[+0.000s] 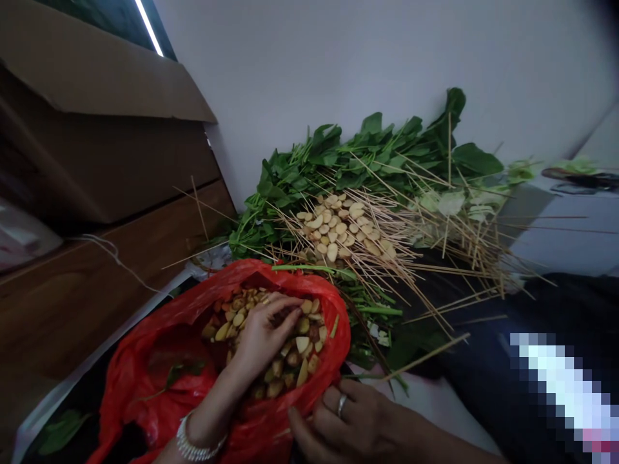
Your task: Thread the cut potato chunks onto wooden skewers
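Observation:
My left hand (264,335), with a beaded bracelet at the wrist, reaches into a red plastic bag (333,290). Thumb and fingers close together at a potato slice (306,307); the exact grip is small to see. Many cut potato slices (275,386) fill the bag around it. Beside the bag's near right edge, my right hand (355,415), wearing a ring, is closed around a bamboo skewer (430,357). The skewer slants up to the right, and part of it is hidden by the fingers.
Skewered potato slices (338,225) lie beyond the bag, among many bamboo sticks (411,258). Leafy green stalks (290,174) line the pale wall (309,64). A cardboard box (111,148) stands left on a wooden surface (159,238). Black sheeting (464,367) lies right; one bright patch is pixelated.

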The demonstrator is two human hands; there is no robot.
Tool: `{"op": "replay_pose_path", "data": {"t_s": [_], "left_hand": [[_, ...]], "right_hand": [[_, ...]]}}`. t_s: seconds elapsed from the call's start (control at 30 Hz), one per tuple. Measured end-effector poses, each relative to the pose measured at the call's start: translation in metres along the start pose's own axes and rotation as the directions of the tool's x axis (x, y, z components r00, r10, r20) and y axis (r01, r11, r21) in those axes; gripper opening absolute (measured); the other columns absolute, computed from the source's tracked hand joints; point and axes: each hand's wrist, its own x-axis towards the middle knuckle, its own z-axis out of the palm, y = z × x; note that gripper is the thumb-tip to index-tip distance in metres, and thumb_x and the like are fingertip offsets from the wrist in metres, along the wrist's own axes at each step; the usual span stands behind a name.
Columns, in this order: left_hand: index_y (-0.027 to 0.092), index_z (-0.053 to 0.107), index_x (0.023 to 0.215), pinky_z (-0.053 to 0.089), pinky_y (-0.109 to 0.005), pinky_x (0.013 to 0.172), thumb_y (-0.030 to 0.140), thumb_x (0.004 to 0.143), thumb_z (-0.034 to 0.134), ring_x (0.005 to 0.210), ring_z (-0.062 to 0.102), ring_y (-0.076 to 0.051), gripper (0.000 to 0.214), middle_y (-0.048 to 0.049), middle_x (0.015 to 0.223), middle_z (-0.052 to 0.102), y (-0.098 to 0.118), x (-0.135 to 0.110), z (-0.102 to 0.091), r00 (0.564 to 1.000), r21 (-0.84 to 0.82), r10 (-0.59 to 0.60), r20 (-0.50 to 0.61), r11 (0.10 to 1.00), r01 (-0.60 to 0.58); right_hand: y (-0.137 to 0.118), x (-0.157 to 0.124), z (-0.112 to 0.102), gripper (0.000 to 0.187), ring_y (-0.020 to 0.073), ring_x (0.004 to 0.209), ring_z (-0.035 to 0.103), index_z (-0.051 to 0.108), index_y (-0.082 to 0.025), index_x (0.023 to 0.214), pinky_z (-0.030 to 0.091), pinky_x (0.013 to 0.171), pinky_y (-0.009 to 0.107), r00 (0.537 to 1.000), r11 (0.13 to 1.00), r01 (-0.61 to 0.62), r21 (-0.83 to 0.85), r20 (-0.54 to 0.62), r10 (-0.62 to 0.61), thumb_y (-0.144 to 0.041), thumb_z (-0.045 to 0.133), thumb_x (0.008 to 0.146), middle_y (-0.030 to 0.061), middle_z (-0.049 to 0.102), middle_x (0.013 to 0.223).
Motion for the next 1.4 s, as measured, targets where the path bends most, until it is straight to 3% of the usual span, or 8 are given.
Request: {"op": "replay_pose_path", "data": {"t_s": [0.1,0.23,0.47,0.77,0.9,1.1,1.23,1.4], "left_hand": [[0.024,0.073,0.101,0.046,-0.035,0.088,0.030,0.087,0.057,0.098,0.061,-0.022,0.022,-0.0070,0.101,0.070,0.000,0.001,-0.001,0.996,0.109,0.070,0.057,0.991,-0.075],[0.023,0.072,0.101,0.046,-0.037,0.091,0.034,0.087,0.056,0.101,0.062,-0.024,0.024,-0.0073,0.104,0.071,0.004,0.006,-0.013,0.999,0.121,-0.008,0.046,0.993,0.002],[0.025,0.072,0.103,0.049,-0.034,0.087,0.041,0.085,0.055,0.099,0.066,-0.025,0.030,-0.0057,0.106,0.073,0.017,0.017,-0.066,0.981,0.170,-0.158,0.112,0.976,0.138],[0.025,0.076,0.088,0.049,-0.033,0.075,0.033,0.082,0.049,0.083,0.069,-0.026,0.029,-0.0067,0.090,0.076,-0.032,-0.009,-0.110,0.911,0.457,-0.341,0.230,0.865,0.208],[0.022,0.074,0.094,0.048,-0.038,0.082,0.023,0.081,0.043,0.092,0.068,-0.029,0.033,-0.0117,0.096,0.075,-0.057,-0.016,-0.107,0.898,0.539,-0.410,0.157,0.798,0.270],[0.011,0.065,0.117,0.042,-0.045,0.098,0.011,0.066,0.045,0.113,0.061,-0.034,0.055,-0.0203,0.118,0.068,-0.070,0.006,-0.082,0.881,0.421,-0.440,0.173,0.842,0.337],[0.017,0.060,0.127,0.048,-0.037,0.095,0.007,0.057,0.042,0.114,0.062,-0.025,0.072,-0.0113,0.127,0.064,-0.055,0.019,-0.072,0.861,0.284,-0.419,0.287,0.896,0.341],[0.025,0.066,0.120,0.053,-0.036,0.089,0.010,0.059,0.043,0.107,0.066,-0.024,0.067,-0.0033,0.122,0.068,-0.012,0.020,-0.078,0.789,-0.028,-0.351,0.505,0.906,0.422]], "right_hand": [[0.002,0.001,0.001,0.028,0.0144,0.064,0.056,0.062,-0.009,0.114,0.038,0.055,0.031,0.997,0.998,-0.070,-0.001,0.025,0.070,-0.014,0.051,0.088,0.0034,0.059,0.081],[0.003,-0.002,0.012,0.035,0.0190,0.065,0.057,0.057,-0.003,0.121,0.037,0.054,0.033,0.976,0.979,-0.191,-0.067,0.093,0.197,-0.013,0.046,0.089,0.0071,0.061,0.081],[0.001,-0.006,0.021,0.034,0.0201,0.068,0.058,0.056,-0.003,0.119,0.039,0.056,0.034,0.960,0.968,-0.247,-0.050,0.126,0.251,-0.007,0.046,0.087,0.0078,0.063,0.081],[0.000,-0.006,0.024,0.032,0.0188,0.070,0.061,0.060,-0.006,0.114,0.043,0.062,0.032,0.966,0.964,-0.255,-0.077,0.010,0.257,-0.006,0.043,0.086,0.0095,0.069,0.083],[-0.001,-0.006,0.024,0.028,0.0182,0.067,0.061,0.061,-0.006,0.113,0.041,0.060,0.031,0.968,0.964,-0.251,-0.086,0.000,0.252,-0.010,0.047,0.089,0.0084,0.068,0.079],[-0.001,-0.005,0.024,0.030,0.0177,0.064,0.060,0.061,-0.006,0.112,0.040,0.058,0.031,0.967,0.963,-0.255,-0.083,-0.012,0.255,-0.007,0.044,0.087,0.0083,0.068,0.078],[-0.001,-0.006,0.026,0.035,0.0178,0.064,0.061,0.060,-0.006,0.113,0.041,0.058,0.031,0.968,0.966,-0.249,-0.077,0.004,0.250,-0.004,0.045,0.082,0.0076,0.069,0.080],[-0.002,-0.007,0.027,0.040,0.0198,0.067,0.063,0.060,-0.004,0.114,0.042,0.058,0.032,0.966,0.965,-0.256,-0.052,0.020,0.257,-0.003,0.050,0.075,0.0073,0.069,0.082]]}}
